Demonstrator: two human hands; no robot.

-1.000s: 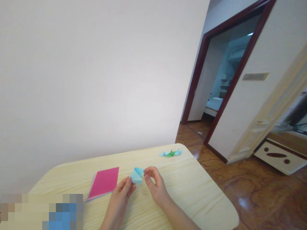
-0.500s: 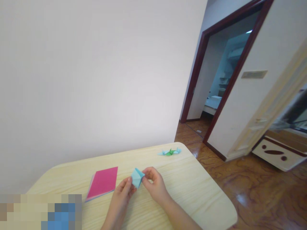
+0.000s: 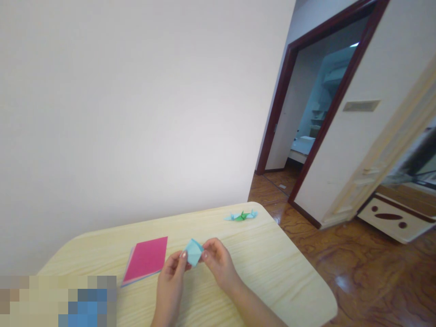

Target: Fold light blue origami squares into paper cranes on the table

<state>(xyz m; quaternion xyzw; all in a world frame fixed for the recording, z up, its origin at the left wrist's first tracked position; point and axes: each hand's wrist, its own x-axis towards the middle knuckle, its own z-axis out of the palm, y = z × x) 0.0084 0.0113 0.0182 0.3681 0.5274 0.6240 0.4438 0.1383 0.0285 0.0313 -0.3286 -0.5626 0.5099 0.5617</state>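
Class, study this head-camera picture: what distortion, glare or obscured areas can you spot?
Head view: wide-angle distortion makes the dark door frame lean and bows the pale wooden table; glare shines on the polished wooden floor; a pixelated patch hides the bottom-left corner.

Folded pale blue origami paper, diamond-shaped

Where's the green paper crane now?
Head view: the paper crane sits near the far edge of the wooden table, beyond the blue folded paper between the left hand and right hand.
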